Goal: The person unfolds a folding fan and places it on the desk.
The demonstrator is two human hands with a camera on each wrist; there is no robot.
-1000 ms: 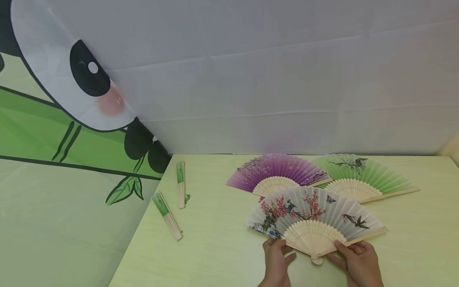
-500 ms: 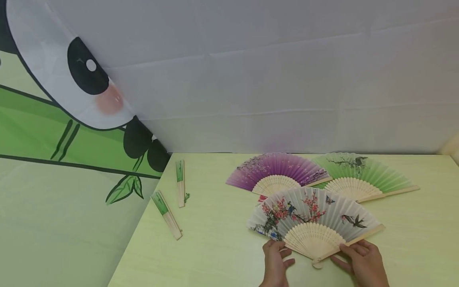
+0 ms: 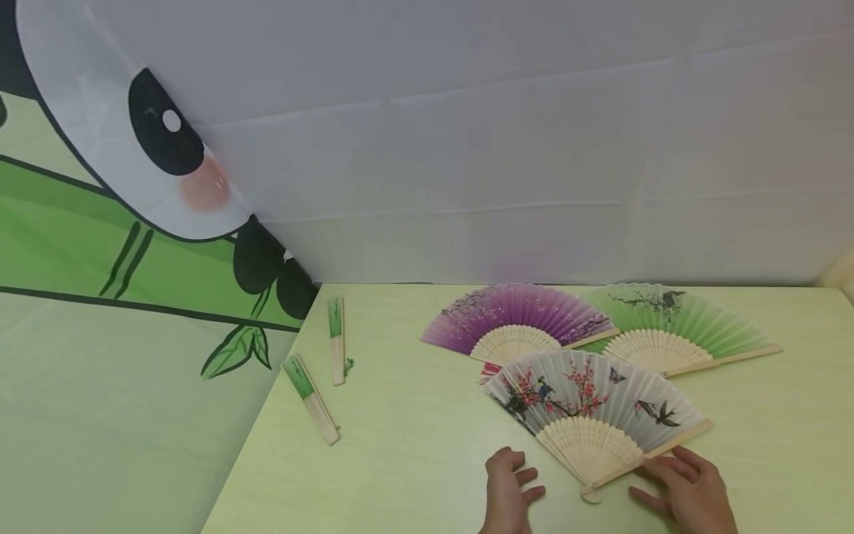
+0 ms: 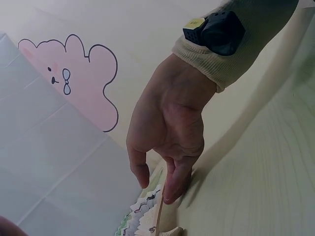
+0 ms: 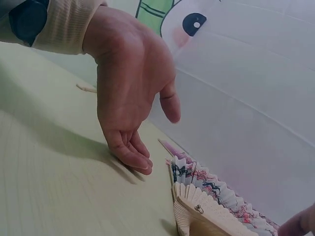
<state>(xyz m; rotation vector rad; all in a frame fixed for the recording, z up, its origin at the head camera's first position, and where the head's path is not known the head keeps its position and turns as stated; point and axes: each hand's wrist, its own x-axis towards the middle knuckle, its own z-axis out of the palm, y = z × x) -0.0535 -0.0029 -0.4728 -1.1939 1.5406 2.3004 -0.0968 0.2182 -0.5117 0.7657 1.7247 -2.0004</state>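
A white folding fan (image 3: 627, 389) with printed red blossoms and birds lies spread on the table, its pivot towards me. My left hand (image 3: 508, 489) is beside its lower left edge, apart from it, fingers loosely bent and holding nothing. The right wrist view shows this left hand (image 5: 133, 93) with a gap to the fan (image 5: 221, 196). At the fan's lower right guard stick is my right hand (image 3: 694, 486). In the left wrist view the fingers of this right hand (image 4: 170, 118) touch the stick's edge, while the thumb stands off it.
Behind lie a spread purple fan (image 3: 534, 308) and a spread green fan (image 3: 694, 319), partly overlapping. A red tassel (image 3: 490, 371) pokes out between the purple and white fans. Two folded fans with green tops, one upright (image 3: 336, 341) and one slanted (image 3: 311, 400), are at left. A light cloth (image 3: 467, 170) hangs behind.
My left hand has let go of the white fan and moved slightly away. The fan's left side has drawn inward. My right thumb has come off its face, and that hand has shifted right.
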